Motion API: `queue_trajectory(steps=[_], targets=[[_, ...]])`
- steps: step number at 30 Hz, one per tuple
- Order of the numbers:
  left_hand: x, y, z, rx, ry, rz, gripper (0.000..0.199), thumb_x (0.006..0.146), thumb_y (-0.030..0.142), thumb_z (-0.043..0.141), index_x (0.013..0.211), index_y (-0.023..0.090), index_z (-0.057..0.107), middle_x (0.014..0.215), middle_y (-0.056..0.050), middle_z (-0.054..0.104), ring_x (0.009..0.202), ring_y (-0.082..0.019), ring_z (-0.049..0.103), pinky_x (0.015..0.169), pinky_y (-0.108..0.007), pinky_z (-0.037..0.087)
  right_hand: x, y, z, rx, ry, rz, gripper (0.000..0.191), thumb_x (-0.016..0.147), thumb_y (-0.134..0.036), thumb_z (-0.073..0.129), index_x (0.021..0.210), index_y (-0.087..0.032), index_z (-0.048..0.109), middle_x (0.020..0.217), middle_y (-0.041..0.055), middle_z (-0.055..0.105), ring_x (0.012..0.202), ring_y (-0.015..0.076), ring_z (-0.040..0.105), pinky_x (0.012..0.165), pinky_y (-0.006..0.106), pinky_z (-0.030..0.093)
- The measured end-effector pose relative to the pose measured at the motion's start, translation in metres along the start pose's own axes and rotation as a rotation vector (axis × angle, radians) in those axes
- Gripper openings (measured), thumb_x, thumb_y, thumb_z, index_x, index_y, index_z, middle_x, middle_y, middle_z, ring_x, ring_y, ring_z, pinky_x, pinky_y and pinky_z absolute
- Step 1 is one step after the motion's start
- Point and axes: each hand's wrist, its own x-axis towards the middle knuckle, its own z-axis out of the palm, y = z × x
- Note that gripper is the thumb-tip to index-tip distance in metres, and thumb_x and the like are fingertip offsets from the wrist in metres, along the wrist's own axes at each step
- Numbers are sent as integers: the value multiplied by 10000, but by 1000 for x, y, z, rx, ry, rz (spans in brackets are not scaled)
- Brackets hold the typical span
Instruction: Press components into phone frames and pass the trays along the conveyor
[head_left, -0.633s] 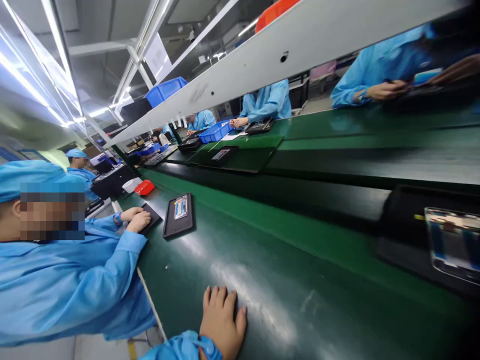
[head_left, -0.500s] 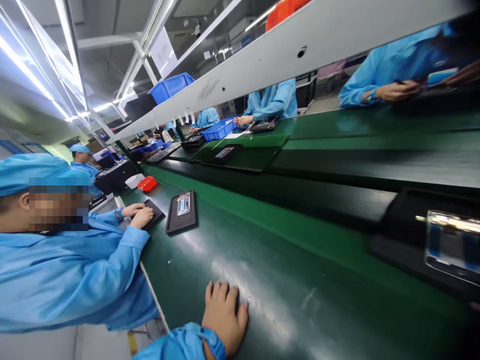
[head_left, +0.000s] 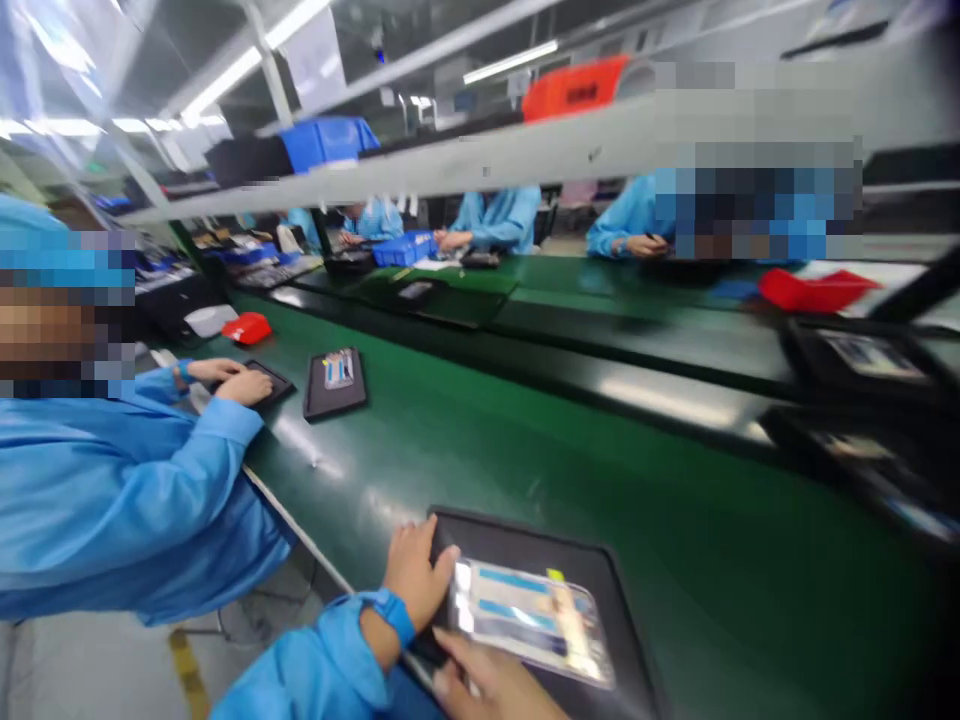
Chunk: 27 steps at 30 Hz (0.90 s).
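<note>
A black tray (head_left: 525,533) lies on the green bench in front of me. In it rests a phone-sized metal-framed part (head_left: 532,618) with blue strips and a yellow tab. My left hand (head_left: 415,572) grips the tray's left rim, its thumb over the edge beside the part. Low in the view, my right hand (head_left: 499,683) reaches across the tray's near side. Its visible fingers are stretched and slightly apart by the part's lower left corner; the rest is cut off by the frame edge.
A co-worker in blue (head_left: 127,480) sits at left, hands on a dark tray (head_left: 274,385). Another black tray (head_left: 352,400) with a similar part lies nearby. Blurred trays (head_left: 862,440) stand at right. A red bin (head_left: 247,328) and grey shelf rail (head_left: 450,178) are farther off.
The black tray with the part, blurred at the right before, now lies before me. My left hand has gone from flat on the bench to its rim. My right hand has appeared. The view shifted.
</note>
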Motion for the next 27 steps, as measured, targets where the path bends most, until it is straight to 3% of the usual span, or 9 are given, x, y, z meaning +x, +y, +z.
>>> queue_trajectory(steps=[2, 4, 8, 11, 16, 19, 22, 24, 27], targets=[[-13, -6, -2, 22, -49, 48, 418, 827, 276, 376, 1199, 100, 445, 1180, -119, 516, 1111, -259, 442, 981, -433, 290, -12, -13, 2, 84, 175, 101, 368, 817, -368, 389, 1054, -177, 594, 996, 66, 633, 912, 206, 573, 815, 300, 424], [-18, -12, -5, 26, -46, 77, 382, 837, 213, 340, 1183, 103, 460, 1148, -118, 540, 1093, -237, 462, 975, -415, 302, -27, -11, -10, 44, 309, 233, 391, 818, -410, 387, 1060, -180, 592, 1076, 70, 597, 1004, 224, 529, 890, 348, 380], [-16, -17, -7, 27, -8, 118, 357, 836, 181, 333, 1149, 102, 487, 1103, -116, 569, 1046, -221, 500, 955, -399, 331, -55, 9, -32, -222, 500, 390, 364, 838, -385, 371, 1038, -182, 599, 1047, 97, 603, 975, 240, 538, 862, 381, 397], [-15, -15, -11, 44, -9, 156, 356, 837, 184, 330, 1144, 96, 488, 1087, -117, 577, 1019, -220, 515, 941, -393, 346, -68, 12, -29, -346, 453, 376, 325, 831, -363, 414, 1022, -186, 607, 1029, 96, 610, 952, 239, 548, 846, 380, 410], [-8, -12, -19, 76, -21, 159, 353, 838, 200, 336, 1138, 101, 493, 1051, -120, 592, 979, -230, 529, 887, -389, 385, -80, 3, 4, -434, 263, 310, 394, 782, -389, 513, 1105, -168, 565, 1053, 102, 603, 933, 241, 562, 803, 345, 444], [-2, -15, -20, 68, -23, 145, 354, 837, 207, 341, 1141, 106, 493, 1059, -118, 587, 988, -235, 523, 888, -395, 382, -79, 4, 22, -487, 282, 367, 285, 832, -304, 440, 1014, -172, 615, 958, 92, 641, 867, 238, 581, 775, 357, 442], [-5, -16, -22, 65, -11, 173, 357, 841, 226, 331, 1129, 96, 497, 1056, -132, 582, 985, -248, 517, 874, -415, 388, -76, 7, 25, -409, 345, 399, 279, 851, -271, 385, 932, -190, 640, 907, 76, 653, 845, 229, 581, 770, 356, 425], [-16, -10, -25, 80, 54, 256, 355, 844, 244, 325, 1111, 95, 505, 1060, -144, 569, 1006, -270, 493, 871, -447, 380, -76, 6, 21, -252, 393, 429, 272, 843, -299, 390, 883, -206, 643, 888, 56, 655, 832, 217, 580, 757, 340, 421], [-44, 11, -30, 38, 51, 628, 298, 842, 246, 345, 1041, 141, 540, 999, -100, 584, 998, -257, 481, 900, -448, 353, -77, 6, 13, 86, 455, 560, 253, 803, -379, 445, 778, -203, 625, 781, 28, 648, 729, 187, 580, 657, 291, 434]])
